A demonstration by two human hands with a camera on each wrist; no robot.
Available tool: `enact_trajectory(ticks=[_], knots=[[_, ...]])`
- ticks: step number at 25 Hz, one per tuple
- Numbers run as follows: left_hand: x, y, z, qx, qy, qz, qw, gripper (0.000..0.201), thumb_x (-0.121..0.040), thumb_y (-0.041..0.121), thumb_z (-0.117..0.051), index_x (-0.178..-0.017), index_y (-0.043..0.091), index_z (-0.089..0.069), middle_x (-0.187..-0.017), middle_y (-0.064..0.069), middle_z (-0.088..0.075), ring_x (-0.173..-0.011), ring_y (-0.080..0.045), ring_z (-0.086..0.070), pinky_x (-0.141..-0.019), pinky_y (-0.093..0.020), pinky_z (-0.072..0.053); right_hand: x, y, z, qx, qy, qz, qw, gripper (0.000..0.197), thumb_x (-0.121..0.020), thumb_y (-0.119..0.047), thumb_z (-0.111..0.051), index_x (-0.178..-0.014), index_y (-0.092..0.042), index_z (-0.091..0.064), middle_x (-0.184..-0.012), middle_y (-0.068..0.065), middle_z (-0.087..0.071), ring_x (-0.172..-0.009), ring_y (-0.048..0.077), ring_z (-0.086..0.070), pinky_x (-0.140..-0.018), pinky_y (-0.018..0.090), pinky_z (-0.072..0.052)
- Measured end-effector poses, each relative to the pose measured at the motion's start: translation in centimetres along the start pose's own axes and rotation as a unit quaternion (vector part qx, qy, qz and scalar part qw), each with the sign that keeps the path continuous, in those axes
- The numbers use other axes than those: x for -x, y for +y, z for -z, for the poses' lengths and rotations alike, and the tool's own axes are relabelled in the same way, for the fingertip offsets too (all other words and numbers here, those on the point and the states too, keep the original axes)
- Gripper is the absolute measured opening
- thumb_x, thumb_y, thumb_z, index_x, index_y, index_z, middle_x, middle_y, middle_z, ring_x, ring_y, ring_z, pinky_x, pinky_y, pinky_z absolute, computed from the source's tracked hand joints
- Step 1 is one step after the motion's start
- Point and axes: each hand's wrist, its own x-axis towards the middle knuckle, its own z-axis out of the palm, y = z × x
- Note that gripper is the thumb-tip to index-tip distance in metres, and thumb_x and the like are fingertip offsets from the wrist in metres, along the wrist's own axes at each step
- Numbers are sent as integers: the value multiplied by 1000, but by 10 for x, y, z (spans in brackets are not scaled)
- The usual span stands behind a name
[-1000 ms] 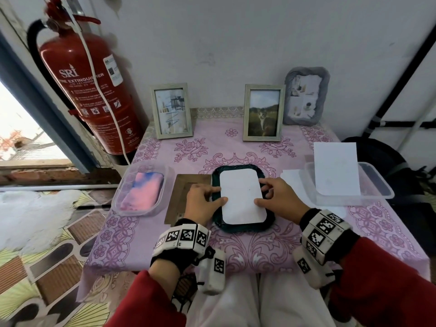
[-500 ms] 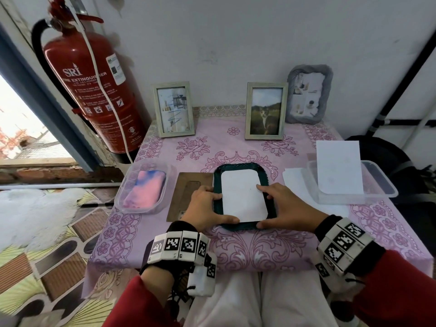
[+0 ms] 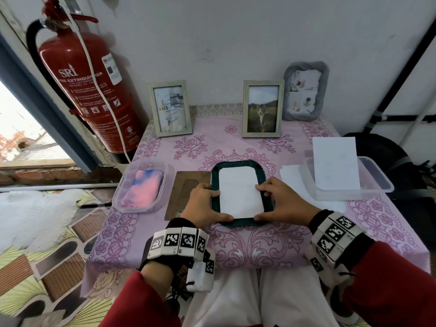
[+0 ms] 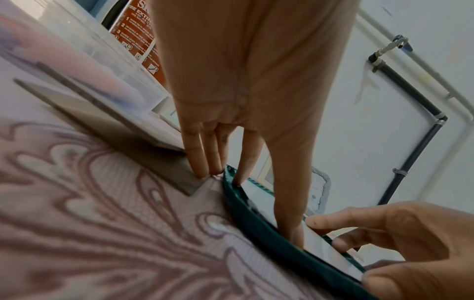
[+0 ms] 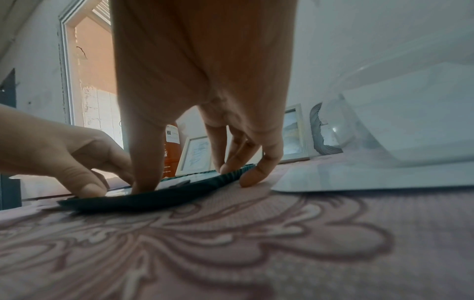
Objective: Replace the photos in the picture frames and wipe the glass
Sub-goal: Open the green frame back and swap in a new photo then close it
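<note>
In the head view, we have the dark green ribbed oval picture frame [image 3: 241,223] lying face down at the table's six o'clock edge, with the white rectangular photo sheet [image 3: 240,192] laid in its recess, blank side up. Our left hand [image 3: 204,204] sits at the frame's nine o'clock side and our right hand [image 3: 282,201] at its three o'clock side; both thumbs press the sheet's near corners while the fingers curl over the rim. To seat it well, we judge that we should press evenly from both sides and work round the corners, keeping the sheet square in the opening. The brown cardboard backing panel [image 3: 186,194] waits at nine o'clock, touching the frame, ready to go on next.

In the left wrist view, the left thumb [image 4: 290,219] bears down inside the green rim and the forefinger reaches into the recess farther up, while the other fingers rest on the backing panel just outside. We should keep them off that panel so it does not shift.

In the right wrist view, the right thumb [image 5: 146,162] pushes down on the sheet inside the rim, and the remaining fingers hook the frame's outer edge, the little finger touching the pink floral tablecloth [image 5: 256,243]. The frame looks lifted slightly at that side; we judge it better pressed flat.
</note>
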Motion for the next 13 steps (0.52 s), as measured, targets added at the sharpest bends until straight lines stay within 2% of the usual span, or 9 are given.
enact_trajectory(ticks=[3, 5, 7, 9, 10, 13], knots=[[2, -3, 1, 16, -12, -2, 1000, 83, -61, 34, -85, -132, 8, -51, -139, -9, -37, -133, -22, -32, -111, -30, -28, 0, 1, 0, -5, -2, 1, 1000, 88, -63, -30, -85, -137, -7, -43, -119, 3, -44, -105, 10, -44, -83, 10, -33], [3, -4, 2, 52, 8, -4, 999, 75, -65, 37, -82, -129, 12, -53, -136, -6, -40, -129, -20, -37, -107, -25, -30, 1, 1, -1, -13, -3, -4, 1000, 86, -65, -30, -83, -137, -8, -42, -118, 1, -43, -106, 10, -44, -82, 10, -33], [2, -7, 6, 75, 86, -1, 993, 60, -73, 36, -76, -125, 14, -57, -126, -5, -49, -119, -20, -47, -101, -25, -36, 1, 2, 0, -15, -4, -8, 1000, 83, -69, -31, -81, -138, -9, -41, -121, 2, -43, -109, 12, -45, -84, 13, -34], [2, -15, 13, 82, 173, 19, 981, 46, -79, 29, -72, -120, 12, -59, -119, -7, -54, -111, -21, -53, -96, -27, -40, 2, 3, -1, -14, -5, -7, 1000, 80, -71, -32, -79, -138, -11, -40, -123, 3, -44, -111, 13, -46, -85, 16, -35], [2, -21, 17, 84, 186, 33, 978, 43, -80, 24, -71, -120, 12, -59, -119, -9, -55, -112, -23, -53, -98, -30, -41, 3, 3, -1, -13, -3, -7, 1000, 80, -72, -32, -78, -138, -12, -40, -123, 3, -44, -111, 14, -46, -85, 16, -35], [5, -36, 23, 42, 146, 70, 986, 53, -79, 19, -71, -127, 9, -52, -126, -13, -51, -118, -28, -50, -104, -37, -38, 3, 2, -2, -13, 1, -6, 1000, 77, -73, -33, -77, -138, -14, -40, -122, 2, -44, -110, 14, -46, -88, 18, -35]])
